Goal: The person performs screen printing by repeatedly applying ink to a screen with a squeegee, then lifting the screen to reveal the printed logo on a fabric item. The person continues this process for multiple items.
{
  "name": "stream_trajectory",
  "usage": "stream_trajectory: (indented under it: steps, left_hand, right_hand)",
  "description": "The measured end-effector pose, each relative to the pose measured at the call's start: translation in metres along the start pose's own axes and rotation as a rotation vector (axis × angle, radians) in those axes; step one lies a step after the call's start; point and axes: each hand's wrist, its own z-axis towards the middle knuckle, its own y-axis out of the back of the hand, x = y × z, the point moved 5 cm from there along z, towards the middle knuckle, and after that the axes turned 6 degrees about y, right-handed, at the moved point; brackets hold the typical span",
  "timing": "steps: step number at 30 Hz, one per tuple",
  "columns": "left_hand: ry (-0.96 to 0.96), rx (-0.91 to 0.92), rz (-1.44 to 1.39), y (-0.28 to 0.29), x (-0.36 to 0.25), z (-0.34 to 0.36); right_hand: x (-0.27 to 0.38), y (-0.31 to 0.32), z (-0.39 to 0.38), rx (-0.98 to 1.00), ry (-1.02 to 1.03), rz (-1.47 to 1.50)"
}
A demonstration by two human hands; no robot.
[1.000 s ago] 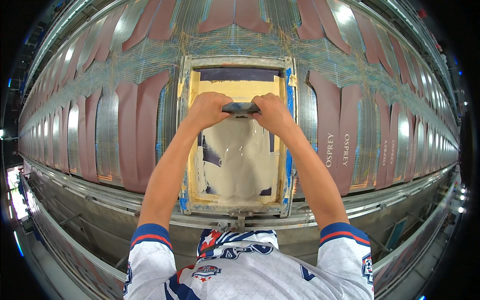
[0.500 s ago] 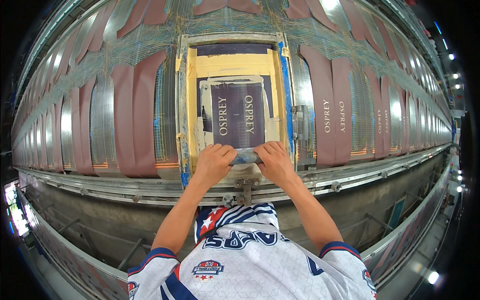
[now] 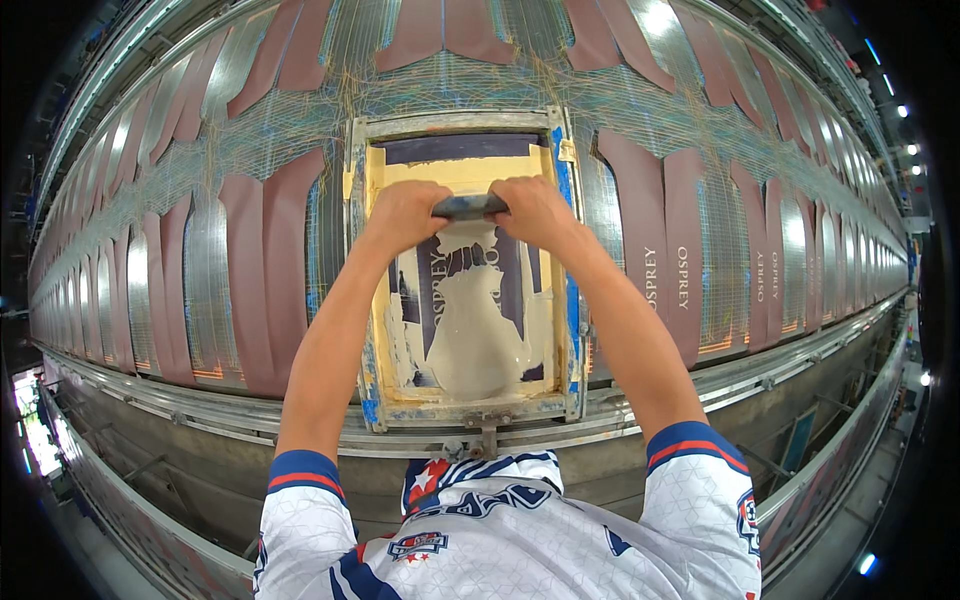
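My left hand [image 3: 407, 215] and my right hand [image 3: 537, 212] are both wrapped round the grey handle of a squeegee [image 3: 468, 206], one at each end. The squeegee lies across the far part of a screen-printing frame [image 3: 460, 124] with taped, paint-spotted sides. Cream ink [image 3: 470, 345] spreads over the middle of the screen on my side of the squeegee. Dark mesh with pale lettering shows at the ink's edges, partly covered. Yellow tape [image 3: 375, 185] lines the frame's inside. The squeegee's blade cannot be made out.
Maroon panels [image 3: 290, 270] lie in rows along a long printing table. To the right, some panels [image 3: 685, 260] carry pale lettering. A metal rail [image 3: 640, 381] runs along the near edge, with a clamp [image 3: 488, 435] at the frame's near end.
Both hands have pushed the squeegee from the frame's near end to its far part. Cream ink now covers much of the formerly dark mesh. The frame sits lower in the view.
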Motion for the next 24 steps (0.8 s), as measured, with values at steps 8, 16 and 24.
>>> stream_trajectory:
  steps: [8, 16, 24]
  left_hand:
    - [-0.008, -0.041, -0.06, -0.009, 0.0, -0.015]
    - [-0.128, -0.087, -0.002, -0.061, -0.068, -0.196]
    - [-0.055, -0.147, 0.113, -0.046, -0.083, -0.215]
  right_hand:
    - [0.009, -0.009, -0.012, -0.043, -0.016, -0.003]
    - [0.116, -0.057, -0.178, -0.098, 0.025, 0.067]
    - [0.034, 0.018, -0.183, -0.67, -0.488, -0.098]
